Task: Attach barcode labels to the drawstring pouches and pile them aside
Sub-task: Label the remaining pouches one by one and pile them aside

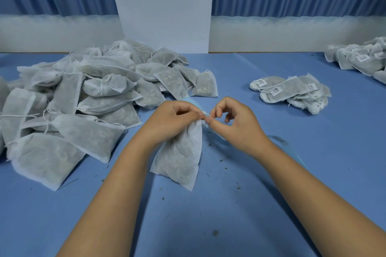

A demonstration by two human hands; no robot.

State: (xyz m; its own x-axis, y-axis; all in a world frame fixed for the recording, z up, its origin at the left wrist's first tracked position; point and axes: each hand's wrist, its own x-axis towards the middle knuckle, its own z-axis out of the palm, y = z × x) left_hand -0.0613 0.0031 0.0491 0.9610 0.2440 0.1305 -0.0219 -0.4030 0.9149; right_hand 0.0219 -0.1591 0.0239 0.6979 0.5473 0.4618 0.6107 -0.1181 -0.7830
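My left hand (175, 117) pinches the gathered neck of one pouch (179, 158), fingers curled tight around it; my right hand (236, 123) meets it fingertip to fingertip and pinches the white drawstring (205, 113) between thumb and forefinger, the other fingers curled loose above; the pouch hangs down from this grip toward me, its lower corner resting on the blue table (208, 225); I see no label on it. At my left lies a big heap of unlabelled pouches (83, 94); at my right, well apart, a small pile of labelled pouches (292, 92); a further pile (359, 58) sits at the far right edge; a pale blue strip (279, 140) lies beside my right wrist.
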